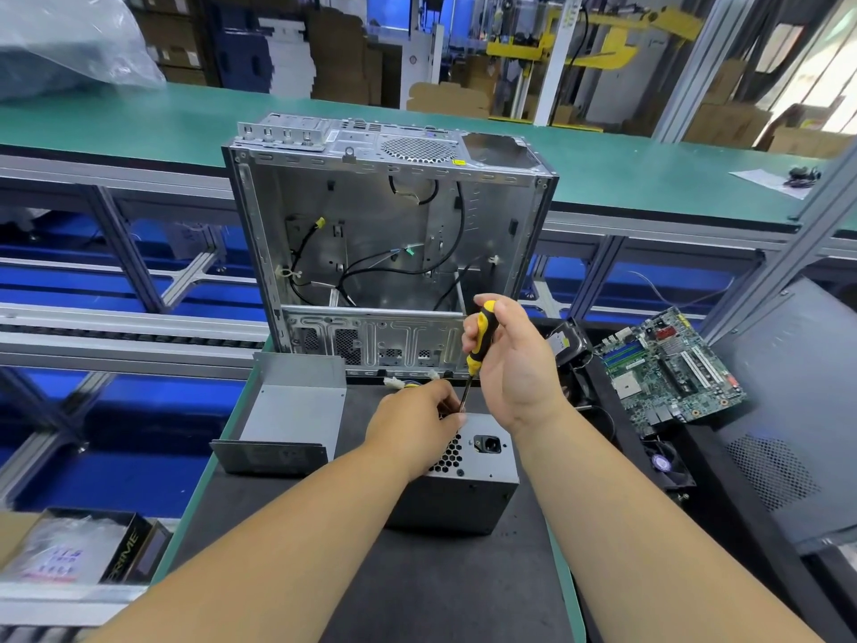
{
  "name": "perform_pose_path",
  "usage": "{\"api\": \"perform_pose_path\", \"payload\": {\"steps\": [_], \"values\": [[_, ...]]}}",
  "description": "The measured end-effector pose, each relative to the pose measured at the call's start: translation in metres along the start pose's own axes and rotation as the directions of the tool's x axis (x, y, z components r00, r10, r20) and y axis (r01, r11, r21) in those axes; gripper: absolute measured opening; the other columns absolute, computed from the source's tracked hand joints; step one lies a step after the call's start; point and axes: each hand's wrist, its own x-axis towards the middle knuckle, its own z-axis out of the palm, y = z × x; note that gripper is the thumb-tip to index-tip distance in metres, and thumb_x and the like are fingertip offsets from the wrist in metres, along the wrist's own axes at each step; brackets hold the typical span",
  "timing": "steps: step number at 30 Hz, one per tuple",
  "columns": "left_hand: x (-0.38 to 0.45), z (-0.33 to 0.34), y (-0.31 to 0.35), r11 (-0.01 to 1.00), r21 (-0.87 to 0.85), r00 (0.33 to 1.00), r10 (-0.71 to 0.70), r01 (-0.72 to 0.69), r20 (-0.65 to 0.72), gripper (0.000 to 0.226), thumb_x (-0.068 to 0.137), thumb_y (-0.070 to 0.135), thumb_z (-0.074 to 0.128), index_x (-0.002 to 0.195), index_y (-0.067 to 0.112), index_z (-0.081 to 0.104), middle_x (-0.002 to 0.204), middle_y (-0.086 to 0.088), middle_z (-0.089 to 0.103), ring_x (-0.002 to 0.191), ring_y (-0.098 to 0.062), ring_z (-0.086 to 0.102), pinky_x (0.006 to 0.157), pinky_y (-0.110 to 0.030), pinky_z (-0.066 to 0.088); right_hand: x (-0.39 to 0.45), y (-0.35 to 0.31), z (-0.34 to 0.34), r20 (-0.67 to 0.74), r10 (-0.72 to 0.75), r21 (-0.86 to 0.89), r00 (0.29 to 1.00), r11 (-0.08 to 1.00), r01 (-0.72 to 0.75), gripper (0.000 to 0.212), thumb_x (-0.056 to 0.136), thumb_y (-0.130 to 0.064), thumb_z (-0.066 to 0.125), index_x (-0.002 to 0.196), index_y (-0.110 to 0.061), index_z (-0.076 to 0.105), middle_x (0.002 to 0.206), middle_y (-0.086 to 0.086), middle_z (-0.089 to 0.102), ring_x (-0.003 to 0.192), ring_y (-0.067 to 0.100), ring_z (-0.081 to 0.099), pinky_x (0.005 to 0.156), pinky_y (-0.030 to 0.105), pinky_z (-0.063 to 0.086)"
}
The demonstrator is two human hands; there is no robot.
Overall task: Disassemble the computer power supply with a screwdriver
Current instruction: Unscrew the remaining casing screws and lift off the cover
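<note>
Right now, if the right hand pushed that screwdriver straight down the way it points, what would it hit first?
Most likely the top edge of the power supply. The right hand holds the screwdriver nearly upright, tip by the left hand fingers. Whether it sits in a screw is hidden.

A factory assembly hall. Long green-topped conveyor benches on aluminium frames cross the scene. Stacked brown cardboard boxes and yellow steel machinery fill the far side.

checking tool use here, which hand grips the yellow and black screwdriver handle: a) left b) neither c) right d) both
c, the right hand wraps the screwdriver handle, while the left hand steadies the shaft on the power supply.
</note>
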Motion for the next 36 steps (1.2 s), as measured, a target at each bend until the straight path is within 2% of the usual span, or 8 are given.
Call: {"api": "perform_pose_path", "payload": {"steps": [4,7,11,15,21,26,31,36], "values": [[0.0002,0.0003,-0.0004,1.000,0.005,1.000,0.013,-0.013,-0.015,0.013,0.091,0.049,0.062,0.087,0.040,0.053,0.081,0.017,0.060,0.095,-0.018,0.056,0.066,-0.026,0.038,-0.0010,0.0031,-0.0006,-0.019,-0.028,-0.109,0.999,0.994,0.026,0.012,0.104,-0.022,0.047,0.093,-0.018,0.047,0.075,-0.005,0.055,0.066,0.010,0.049,0.066,0.024,0.040],[0.0007,0.0004,-0.0002,1.000,0.001,1.000,0.011,-0.011,-0.012,0.013,0.091,0.048,0.062,0.087,0.040,0.053,0.077,0.019,0.058,0.092,-0.016,0.056,0.060,-0.024,0.036,0.0006,0.0043,-0.0022,-0.007,-0.034,-0.102,0.999,0.994,0.033,0.016,0.105,-0.021,0.047,0.091,-0.016,0.054,0.080,-0.004,0.061,0.071,0.011,0.056,0.072,0.025,0.045],[0.0009,0.0004,-0.0003,1.000,0.000,1.000,0.003,-0.003,-0.002,0.012,0.091,0.048,0.061,0.088,0.039,0.054,0.081,0.017,0.060,0.095,-0.018,0.056,0.064,-0.026,0.039,0.0029,0.0043,-0.0020,0.027,-0.008,-0.037,1.000,0.999,0.009,0.029,0.105,-0.019,0.042,0.092,-0.011,0.066,0.081,-0.002,0.064,0.075,0.011,0.060,0.081,0.030,0.048],[0.0009,0.0000,-0.0001,1.000,0.000,1.000,0.005,-0.005,0.003,0.012,0.091,0.048,0.061,0.088,0.039,0.054,0.083,0.016,0.060,0.097,-0.019,0.057,0.066,-0.026,0.040,0.0029,0.0014,-0.0007,0.059,0.045,0.016,0.997,0.999,-0.046,0.035,0.106,-0.021,0.039,0.095,-0.008,0.069,0.077,0.002,0.060,0.072,0.013,0.056,0.074,0.025,0.049],[0.0001,0.0004,-0.0007,1.000,0.008,1.000,0.004,-0.004,0.002,0.011,0.091,0.048,0.061,0.088,0.040,0.053,0.088,0.016,0.064,0.100,-0.021,0.056,0.071,-0.029,0.044,0.0008,0.0011,0.0009,0.021,0.031,-0.012,0.999,0.999,-0.031,0.024,0.105,-0.031,0.038,0.109,-0.012,0.053,0.075,-0.002,0.052,0.066,0.011,0.047,0.068,0.023,0.040],[0.0010,0.0003,-0.0003,1.000,0.004,1.000,0.006,-0.007,0.009,0.011,0.091,0.048,0.061,0.089,0.040,0.054,0.089,0.016,0.065,0.100,-0.021,0.056,0.073,-0.030,0.047,0.0010,0.0030,-0.0015,-0.031,-0.014,-0.135,0.999,0.991,0.010,0.015,0.106,-0.025,0.044,0.093,-0.018,0.049,0.079,-0.003,0.056,0.068,0.013,0.048,0.067,0.024,0.041],[0.0008,0.0002,-0.0003,1.000,0.003,1.000,0.009,-0.009,0.002,0.012,0.091,0.048,0.061,0.088,0.040,0.053,0.087,0.016,0.064,0.098,-0.020,0.056,0.069,-0.028,0.043,0.0007,0.0029,-0.0028,0.032,0.018,0.021,0.999,1.000,-0.018,0.028,0.106,-0.022,0.041,0.092,-0.011,0.062,0.082,0.000,0.063,0.073,0.013,0.057,0.077,0.027,0.049],[0.0001,0.0008,-0.0007,1.000,0.005,1.000,0.005,-0.005,-0.001,0.012,0.091,0.048,0.061,0.087,0.040,0.053,0.081,0.018,0.061,0.095,-0.019,0.056,0.063,-0.027,0.039,0.0006,-0.0027,-0.0027,0.026,0.071,0.107,0.997,0.992,-0.073,0.034,0.102,-0.019,0.042,0.087,-0.006,0.069,0.077,0.002,0.064,0.072,0.014,0.058,0.074,0.027,0.049]]}}
